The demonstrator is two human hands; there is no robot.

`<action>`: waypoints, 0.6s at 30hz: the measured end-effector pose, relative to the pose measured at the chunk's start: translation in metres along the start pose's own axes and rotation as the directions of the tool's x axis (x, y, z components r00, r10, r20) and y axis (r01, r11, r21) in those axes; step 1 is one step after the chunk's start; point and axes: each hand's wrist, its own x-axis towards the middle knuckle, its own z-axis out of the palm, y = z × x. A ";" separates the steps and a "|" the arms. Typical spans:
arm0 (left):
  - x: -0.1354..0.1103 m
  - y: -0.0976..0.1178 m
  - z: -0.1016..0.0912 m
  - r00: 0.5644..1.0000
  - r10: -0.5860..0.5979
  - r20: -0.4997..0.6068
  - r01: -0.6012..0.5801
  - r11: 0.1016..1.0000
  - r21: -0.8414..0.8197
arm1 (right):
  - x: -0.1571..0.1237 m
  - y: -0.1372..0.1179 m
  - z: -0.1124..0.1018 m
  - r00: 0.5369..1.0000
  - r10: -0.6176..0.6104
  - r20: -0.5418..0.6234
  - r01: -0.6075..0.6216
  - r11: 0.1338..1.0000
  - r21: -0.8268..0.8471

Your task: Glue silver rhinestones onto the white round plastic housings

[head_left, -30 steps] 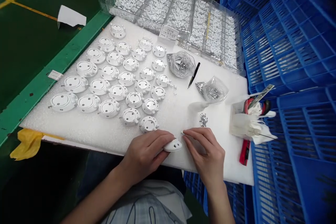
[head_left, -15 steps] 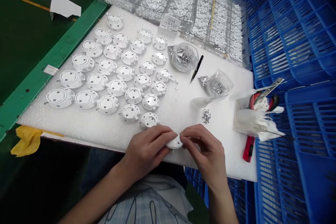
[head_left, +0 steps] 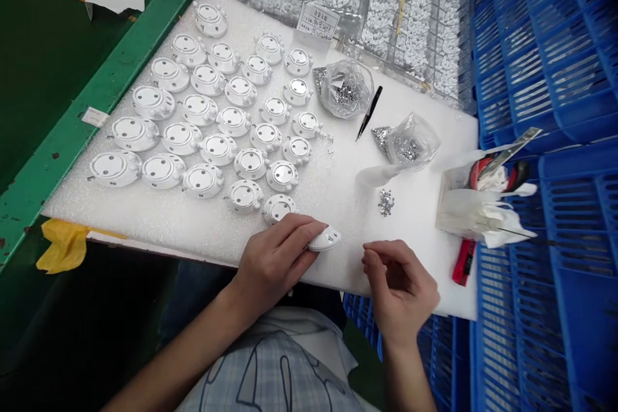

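My left hand grips a white oval plastic part near the front edge of the white foam-topped table. The part's free end, with small openings, sticks out to the right of my fingers. To the right of it, my right hand is apart from the part, thumb and forefinger pinched. Whatever lies between those fingertips is too small to make out. Above the right hand is a small pile of shiny metal pieces. Beyond my left hand stand rows of similar white parts, each with dark round spots on top.
Two plastic bags, one farther back and one nearer, hold metal pieces. Black tweezers lie between them. A tool holder and red cutter sit at right. Clear trays and blue crates border the table.
My right hand has moved right, away from the white part. My left hand still grips the part, now tilted differently. The whole view has shifted slightly.
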 end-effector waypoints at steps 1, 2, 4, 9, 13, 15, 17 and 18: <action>0.000 0.000 -0.001 1.000 -0.011 -0.011 0.011 1.000 -0.009 | -0.004 0.003 0.000 0.999 -0.036 -0.019 0.036 0.999 -0.007; 0.001 0.001 -0.001 0.999 -0.025 -0.027 0.024 0.999 -0.021 | -0.009 0.005 -0.001 0.996 -0.074 -0.053 0.073 0.997 -0.014; 0.002 0.001 -0.003 0.997 -0.050 -0.060 0.047 0.998 -0.049 | -0.022 0.008 -0.004 0.982 -0.125 -0.145 0.121 0.992 -0.035; 0.004 0.001 -0.003 0.994 -0.070 -0.079 0.062 0.993 -0.104 | -0.074 0.003 -0.016 0.959 -0.256 -0.122 0.256 0.967 -0.014; 0.003 0.002 -0.004 0.995 -0.082 -0.052 0.076 0.991 -0.112 | -0.102 0.011 0.005 0.870 -0.183 0.459 0.227 0.973 -0.043; 0.002 0.002 -0.003 0.997 -0.070 -0.038 0.066 0.993 -0.101 | -0.103 0.024 0.029 0.838 -0.059 0.542 0.156 0.978 -0.135; 0.001 0.002 -0.003 0.998 -0.060 -0.036 0.056 0.995 -0.087 | -0.101 0.037 0.054 0.779 0.044 0.625 0.126 0.966 -0.226; 0.001 0.002 -0.003 0.998 -0.057 -0.037 0.054 0.995 -0.083 | -0.100 0.042 0.066 0.739 0.091 0.667 0.124 0.955 -0.268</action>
